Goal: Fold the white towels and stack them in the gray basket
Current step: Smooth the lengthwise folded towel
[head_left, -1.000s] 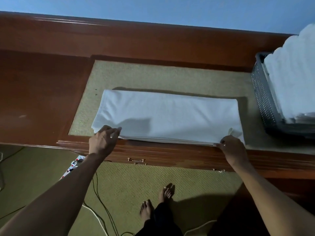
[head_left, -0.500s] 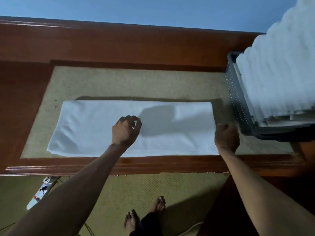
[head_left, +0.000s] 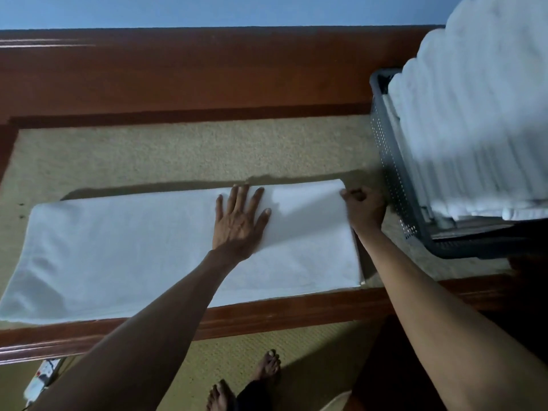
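Observation:
A white towel (head_left: pixel 124 253), folded into a long strip, lies flat on the tan mat of the wooden table. My left hand (head_left: pixel 238 222) presses flat on it with fingers spread, right of its middle. My right hand (head_left: pixel 363 210) pinches the towel's far right corner between curled fingers. The gray basket (head_left: pixel 394 173) stands just right of that hand, with a tall stack of folded white towels (head_left: pixel 474 120) rising well above its rim.
The tan mat (head_left: pixel 178 155) is set in a dark wooden table (head_left: pixel 207 78) against a blue wall. The towel's left end reaches the table's front edge. On the floor below are my bare feet (head_left: pixel 267 372) and a power strip (head_left: pixel 41 378).
My left hand went from the towel's near left corner to its middle and flattened out. My right hand slid along the right edge from the near corner to the far corner. The view shifted right.

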Demonstrator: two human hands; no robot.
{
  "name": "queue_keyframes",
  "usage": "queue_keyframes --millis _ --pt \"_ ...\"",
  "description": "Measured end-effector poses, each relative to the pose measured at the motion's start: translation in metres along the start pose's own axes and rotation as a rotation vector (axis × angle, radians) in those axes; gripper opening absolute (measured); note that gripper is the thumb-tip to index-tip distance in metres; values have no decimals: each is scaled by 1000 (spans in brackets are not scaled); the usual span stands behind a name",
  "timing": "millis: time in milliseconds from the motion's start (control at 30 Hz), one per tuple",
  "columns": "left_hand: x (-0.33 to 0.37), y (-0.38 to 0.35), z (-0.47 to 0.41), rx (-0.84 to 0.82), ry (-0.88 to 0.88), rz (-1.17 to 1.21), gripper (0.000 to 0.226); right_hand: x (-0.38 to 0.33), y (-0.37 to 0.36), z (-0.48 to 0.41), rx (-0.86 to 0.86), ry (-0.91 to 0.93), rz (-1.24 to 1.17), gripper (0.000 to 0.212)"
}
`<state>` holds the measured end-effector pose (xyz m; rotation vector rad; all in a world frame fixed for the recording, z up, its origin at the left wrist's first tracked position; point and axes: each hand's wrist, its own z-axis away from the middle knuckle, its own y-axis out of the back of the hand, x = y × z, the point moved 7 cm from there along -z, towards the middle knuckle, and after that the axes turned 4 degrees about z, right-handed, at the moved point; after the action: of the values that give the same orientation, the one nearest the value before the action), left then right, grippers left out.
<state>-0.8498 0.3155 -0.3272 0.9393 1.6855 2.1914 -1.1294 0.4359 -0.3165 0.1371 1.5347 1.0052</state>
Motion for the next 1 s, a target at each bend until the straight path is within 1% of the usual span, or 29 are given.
queue_keyframes --millis 100,167,233,267,300,333,400,433,467,500,533,567,600,633,667,700,767,833,900,1000 --pt "-1 -1 0 0 10 -22 64 -9 -2 -8 73 35 106 10" --pt "0 -1 0 7 24 -36 65 -20 1 2 156 113 253 16" --pt "1 -2 1 13 35 -41 66 -43 1 26 305 337 408 28" --pt "1 -1 2 16 38 -44 66 -58 -3 42 346 475 435 33" --pt "1 -1 1 19 39 -49 66 -67 -15 55 309 587 427 37" --pt "1 -1 1 20 39 -53 66 -72 -31 65 194 659 414 40" --pt "1 -1 1 22 30 -57 66 -67 -64 81 -129 745 474 48" --pt "1 -1 2 25 26 -59 66 -56 -73 87 -251 769 547 54" --pt "1 -1 2 26 22 -59 65 -44 -75 88 -329 768 629 60" --pt "1 -1 1 24 19 -58 65 -33 -69 82 -347 752 691 65" --pt "2 -1 1 24 17 -59 65 -21 -59 72 -327 711 742 69" --pt "2 -1 1 28 19 -61 65 -9 -48 60 -302 633 780 72" --pt "1 -1 1 29 23 -64 65 2 -35 48 -288 519 790 75" --pt "2 -1 1 27 25 -67 66 12 -22 39 -271 397 771 77" --pt "3 -1 1 30 30 -70 66 15 -12 34 -235 328 742 79" --pt "2 -1 2 37 40 -76 66 12 -9 35 -187 327 715 79" --pt "3 -1 1 39 46 -80 66 -9 -15 51 -102 429 655 72" --pt "3 -2 1 48 42 -77 66 -35 -32 74 -57 531 587 65" --pt "3 -2 1 61 36 -73 66 -49 -55 99 -124 617 554 61" --pt "1 -3 1 56 29 -86 66 -39 -76 120 -272 703 628 59"
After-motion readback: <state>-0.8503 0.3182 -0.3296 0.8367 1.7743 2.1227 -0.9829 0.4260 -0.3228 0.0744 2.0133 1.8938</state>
